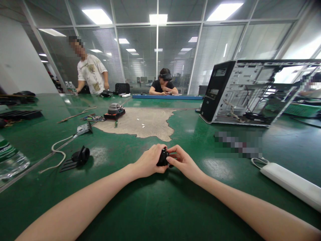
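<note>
A small black object [163,158] with a blocky body, maybe a camera, is held just above the green table in front of me. My left hand [151,160] wraps round it from the left, thumb below and fingers over the top. From the right, my right hand [182,160] pinches at its side with thumb and fingertips. The fingers cover much of the object, so its exact kind is hidden. To the left lies a black plastic part [80,155] with a round end and flat prongs.
An opened computer case [225,93] stands at the right, near a white power strip [291,182]. At left are a plastic bottle [12,157], a cable [56,149] and a metal bracket [84,128]. A worn bare patch [150,124] marks the green tabletop. Two people are across the table.
</note>
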Motion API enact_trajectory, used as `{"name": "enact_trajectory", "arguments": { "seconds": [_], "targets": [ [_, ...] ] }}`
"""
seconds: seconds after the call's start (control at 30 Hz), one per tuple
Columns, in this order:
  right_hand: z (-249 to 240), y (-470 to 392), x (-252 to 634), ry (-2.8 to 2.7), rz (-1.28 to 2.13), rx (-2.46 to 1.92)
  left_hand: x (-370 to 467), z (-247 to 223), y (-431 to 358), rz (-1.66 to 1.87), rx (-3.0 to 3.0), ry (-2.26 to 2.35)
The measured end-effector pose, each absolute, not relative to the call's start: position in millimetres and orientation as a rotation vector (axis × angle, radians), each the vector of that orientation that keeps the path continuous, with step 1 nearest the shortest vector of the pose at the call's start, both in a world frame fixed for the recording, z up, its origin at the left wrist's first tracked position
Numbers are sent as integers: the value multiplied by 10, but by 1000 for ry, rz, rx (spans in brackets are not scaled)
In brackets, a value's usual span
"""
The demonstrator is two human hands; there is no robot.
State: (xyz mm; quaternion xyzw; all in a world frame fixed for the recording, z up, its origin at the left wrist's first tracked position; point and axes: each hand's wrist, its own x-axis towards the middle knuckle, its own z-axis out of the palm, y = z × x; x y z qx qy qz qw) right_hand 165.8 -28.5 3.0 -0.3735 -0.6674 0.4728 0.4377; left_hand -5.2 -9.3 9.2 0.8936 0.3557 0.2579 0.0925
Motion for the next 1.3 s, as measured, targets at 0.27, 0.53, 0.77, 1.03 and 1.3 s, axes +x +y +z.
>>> {"name": "enact_trajectory", "arguments": {
  "seconds": [0.27, 0.53, 0.77, 1.03, 1.3],
  "targets": [
    [32, -298, 1664, -1715, 1164, -863, -54, 74, -85, 752, 2645, 1061],
    [29, -279, 1652, -1678, 1147, -950, -49, 63, -76, 761, 2640, 1065],
    [35, -312, 1669, -1737, 1158, -860, -56, 71, -80, 760, 2638, 1070],
    [26, -274, 1652, -1676, 1147, -919, -51, 62, -71, 774, 2631, 1062],
    [41, -308, 1670, -1730, 1170, -859, -53, 92, -93, 754, 2643, 1054]
  ]
}}
